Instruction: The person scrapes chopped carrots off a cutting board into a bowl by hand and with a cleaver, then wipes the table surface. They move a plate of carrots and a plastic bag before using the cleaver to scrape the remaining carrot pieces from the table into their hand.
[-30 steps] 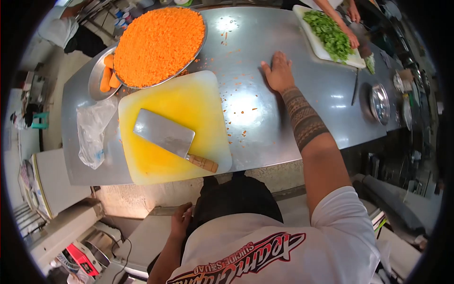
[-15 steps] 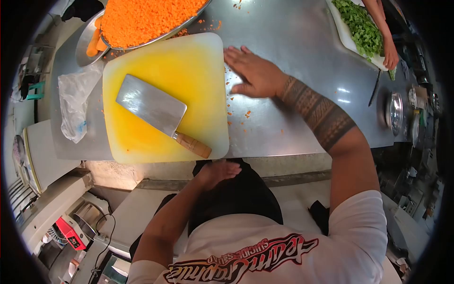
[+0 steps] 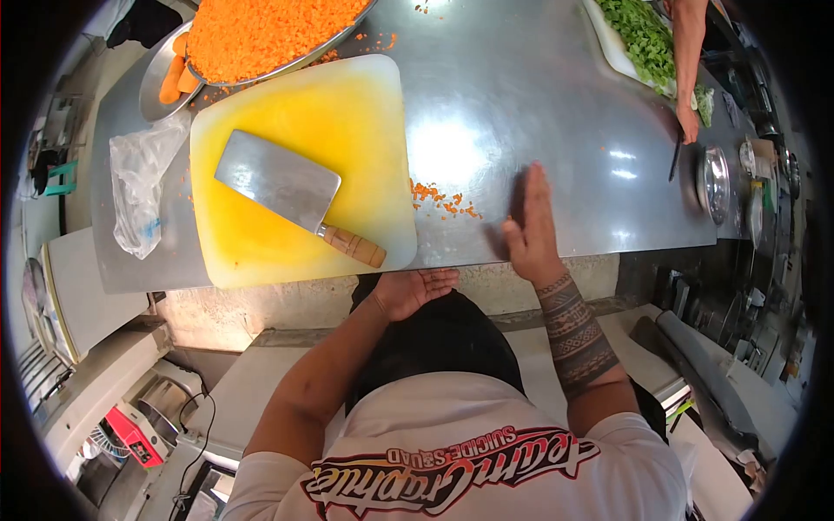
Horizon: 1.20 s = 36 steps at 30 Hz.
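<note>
My right hand [image 3: 533, 227] is on edge at the steel table's front, fingers stretched out and holding nothing. Between it and the yellow-stained cutting board [image 3: 373, 130], small orange carrot bits [image 3: 447, 201] lie on the metal. My left hand [image 3: 419, 292] is just below the table's front edge, palm up with extended fingers and nothing visible in it. A cleaver [image 3: 280, 181] rests flat on the board, its wooden handle pointing toward the lower right.
A big bowl of diced carrot [image 3: 269, 35] stands at the back left beside a dish with carrot pieces [image 3: 172, 80]. A plastic bag [image 3: 139, 187] lies left. Another person's hand [image 3: 686, 122] is near chopped greens [image 3: 638, 39] and a metal bowl [image 3: 713, 185].
My right hand has moved right and toward the table's front edge. Carrot bits are gathered nearer the front edge. My left hand has turned palm up. The other person's hand has shifted.
</note>
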### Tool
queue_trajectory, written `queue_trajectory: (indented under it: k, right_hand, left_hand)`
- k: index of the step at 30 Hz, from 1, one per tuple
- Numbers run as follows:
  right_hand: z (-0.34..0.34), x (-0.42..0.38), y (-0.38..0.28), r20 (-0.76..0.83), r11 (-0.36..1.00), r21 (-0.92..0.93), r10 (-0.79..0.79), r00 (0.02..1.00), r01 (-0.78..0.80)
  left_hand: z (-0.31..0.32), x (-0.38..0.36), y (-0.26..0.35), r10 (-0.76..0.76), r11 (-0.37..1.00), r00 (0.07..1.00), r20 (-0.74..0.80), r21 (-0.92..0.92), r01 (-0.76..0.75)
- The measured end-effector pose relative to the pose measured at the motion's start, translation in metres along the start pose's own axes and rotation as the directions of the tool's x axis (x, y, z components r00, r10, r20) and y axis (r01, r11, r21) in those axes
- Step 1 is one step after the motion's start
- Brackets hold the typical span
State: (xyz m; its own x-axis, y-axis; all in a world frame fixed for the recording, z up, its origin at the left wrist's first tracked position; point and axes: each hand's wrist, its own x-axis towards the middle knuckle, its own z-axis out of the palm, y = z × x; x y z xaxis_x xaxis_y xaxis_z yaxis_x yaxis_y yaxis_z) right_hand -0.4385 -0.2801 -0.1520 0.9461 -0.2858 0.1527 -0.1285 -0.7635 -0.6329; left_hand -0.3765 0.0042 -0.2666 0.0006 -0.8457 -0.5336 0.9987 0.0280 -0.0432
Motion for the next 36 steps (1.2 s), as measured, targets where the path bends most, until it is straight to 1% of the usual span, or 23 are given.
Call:
queue_trajectory:
  k: [3,4,6,7,8,9,10,11,12,13,14,16,19,22,24,25,26,28,31,32,33,34,36]
  right_hand:
    - [0.027,0.0,0.002,-0.043,0.999,0.027,0.035,0.998,-0.034]
    - [0.052,0.006,-0.011,-0.046,0.998,0.024,-0.053,0.998,0.054]
    - [0.084,0.03,-0.055,0.071,0.996,0.025,-0.088,0.994,0.087]
    - [0.093,0.044,-0.071,0.057,0.99,0.121,-0.085,0.995,0.077]
    - [0.097,0.054,-0.08,0.046,0.974,0.216,-0.082,0.996,0.071]
    - [0.099,0.062,-0.079,0.052,0.919,0.388,-0.091,0.994,0.063]
    - [0.101,0.073,-0.075,0.057,0.836,0.547,-0.096,0.994,0.049]
    - [0.103,0.087,-0.069,0.06,0.726,0.687,-0.102,0.993,0.033]
    - [0.096,0.107,-0.056,0.023,0.741,0.669,-0.1,0.995,0.06]
    - [0.103,0.124,-0.04,0.086,0.573,0.814,0.049,0.995,-0.099]
    - [0.09,0.146,-0.041,0.112,0.526,0.832,0.152,0.982,-0.177]
    - [0.08,0.182,-0.027,0.281,0.369,0.862,0.227,0.933,-0.349]
    - [0.096,0.165,-0.038,0.248,0.36,0.871,0.267,0.931,-0.335]
    - [0.102,0.103,-0.061,0.171,0.471,0.817,0.352,0.92,-0.332]
    - [0.103,0.056,-0.07,0.132,0.605,0.724,0.351,0.927,-0.331]
    - [0.097,0.031,-0.078,0.128,0.688,0.653,0.312,0.942,-0.316]
    - [0.089,0.008,-0.086,0.125,0.763,0.577,0.27,0.955,-0.291]
    - [0.076,-0.03,-0.099,0.155,0.816,0.482,0.28,0.947,-0.32]
    - [0.067,-0.081,-0.096,0.26,0.787,0.544,0.171,0.95,-0.291]
    - [0.058,-0.091,-0.095,0.298,0.806,0.516,0.148,0.943,-0.29]
    - [0.045,-0.096,-0.098,0.335,0.825,0.488,0.126,0.934,-0.286]
    - [0.034,-0.097,-0.098,0.37,0.843,0.46,0.103,0.923,-0.278]
    - [0.019,-0.079,-0.083,0.251,0.946,0.325,-0.069,0.966,-0.017]
  left_hand:
    - [0.0,0.002,0.002,0.009,1.0,1.0,0.011,0.004,-0.009]
    - [-0.001,0.002,0.0,0.013,1.0,1.0,0.021,0.007,-0.014]
    - [0.005,0.001,0.0,0.019,0.999,0.999,-0.026,0.036,-0.018]
    - [0.008,0.001,0.002,0.026,0.998,0.998,-0.048,0.055,-0.024]
    - [0.009,0.0,0.004,0.026,0.999,0.999,-0.03,0.027,-0.025]
    - [0.009,-0.002,0.002,0.023,1.0,1.0,-0.014,-0.004,-0.023]
    - [0.009,-0.005,0.001,0.017,0.999,1.0,0.002,-0.035,-0.017]
    - [0.008,-0.007,0.0,0.027,1.0,1.0,0.002,-0.012,-0.027]
    - [0.009,-0.007,0.001,0.039,0.999,0.999,0.004,0.01,-0.039]
    - [0.008,-0.007,-0.001,0.05,0.998,0.999,0.006,0.029,-0.05]
    - [0.005,-0.007,-0.003,0.053,0.997,0.999,-0.003,0.058,-0.053]
    - [0.003,-0.004,-0.004,0.058,0.994,0.998,-0.009,0.096,-0.057]
    - [0.003,0.0,-0.006,0.053,0.996,0.999,0.012,0.072,-0.054]
    - [0.008,-0.001,-0.008,0.065,0.998,0.997,0.051,0.01,-0.066]
    - [0.01,-0.004,-0.008,0.086,0.996,0.99,0.114,-0.033,-0.083]
    - [0.011,-0.006,-0.008,0.097,0.994,0.983,0.153,-0.053,-0.09]
    - [0.009,-0.007,-0.008,0.119,0.987,0.975,0.186,-0.127,-0.097]
    - [0.0,-0.005,-0.012,0.169,0.957,0.954,0.247,-0.271,-0.099]
    - [0.001,-0.002,-0.016,0.313,0.916,0.825,0.47,-0.38,-0.132]
    - [0.002,-0.005,-0.016,0.263,0.931,0.913,0.313,-0.332,-0.154]
    - [0.004,-0.009,-0.014,0.214,0.946,0.966,0.142,-0.278,-0.168]
    - [0.004,-0.013,-0.01,0.171,0.959,0.985,-0.036,-0.221,-0.175]
    - [0.001,-0.017,-0.005,0.145,0.966,0.989,0.013,-0.219,-0.139]
